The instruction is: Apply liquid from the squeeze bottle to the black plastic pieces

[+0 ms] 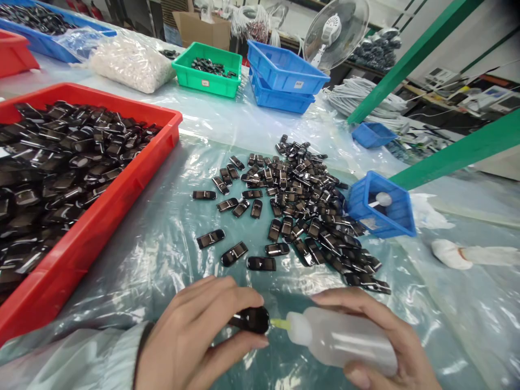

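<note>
In the head view my left hand [199, 330] pinches a glossy black plastic casing [255, 319] between thumb and fingers, which cover part of it. My right hand [390, 330] is wrapped round a translucent white squeeze bottle [345, 336] lying nearly level. The bottle's thin yellow-green tip [280, 324] points left and is at the casing's rounded end; whether it touches, I cannot tell. Just beyond my hands a few separate black casings [261, 264] lie on the plastic-covered table [162, 244]. A larger heap of the same casings [300, 195] spreads behind them.
A red tray [134, 189] full of black casings stands at left. A small blue bin [379, 206] sits right of the heap. Farther back are a green bin [207, 70], stacked blue bins [284, 76], a bag of pale parts [132, 62] and a fan [333, 32]. Green posts [459, 146] rise at right.
</note>
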The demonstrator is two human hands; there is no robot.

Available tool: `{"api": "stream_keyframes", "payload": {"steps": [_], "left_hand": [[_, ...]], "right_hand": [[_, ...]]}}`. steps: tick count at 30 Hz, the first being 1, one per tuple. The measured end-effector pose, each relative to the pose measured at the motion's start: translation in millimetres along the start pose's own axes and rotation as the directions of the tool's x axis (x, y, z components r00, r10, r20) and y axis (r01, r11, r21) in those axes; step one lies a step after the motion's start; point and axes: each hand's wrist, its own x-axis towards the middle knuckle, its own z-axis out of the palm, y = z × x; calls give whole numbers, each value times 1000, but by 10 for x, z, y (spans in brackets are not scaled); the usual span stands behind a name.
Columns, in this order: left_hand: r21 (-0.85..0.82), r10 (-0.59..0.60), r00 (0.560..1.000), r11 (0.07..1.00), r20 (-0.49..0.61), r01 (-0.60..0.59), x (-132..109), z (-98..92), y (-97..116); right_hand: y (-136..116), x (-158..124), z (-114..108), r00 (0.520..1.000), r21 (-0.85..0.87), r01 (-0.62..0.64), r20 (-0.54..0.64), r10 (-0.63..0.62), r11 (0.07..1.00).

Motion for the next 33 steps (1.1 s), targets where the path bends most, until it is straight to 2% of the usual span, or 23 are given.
{"api": "stream_keyframes", "payload": {"steps": [6,11,25,33], "left_hand": [[-56,-22,1000,998,-6,21,27,2,24],[-65,33,999,997,26,-31,84,-48,60],[-168,-36,999,985,31,41,-22,34,39],[-144,-15,1000,989,12,17,27,3,56]], "right_hand": [[-104,123,55,1000,275,-29,-1,30,961],[-124,124,92,987,389,-148,4,159,909],[-172,106,119,975,461,-198,3,222,865],[-144,119,75,989,351,-129,-17,144,928]]}}
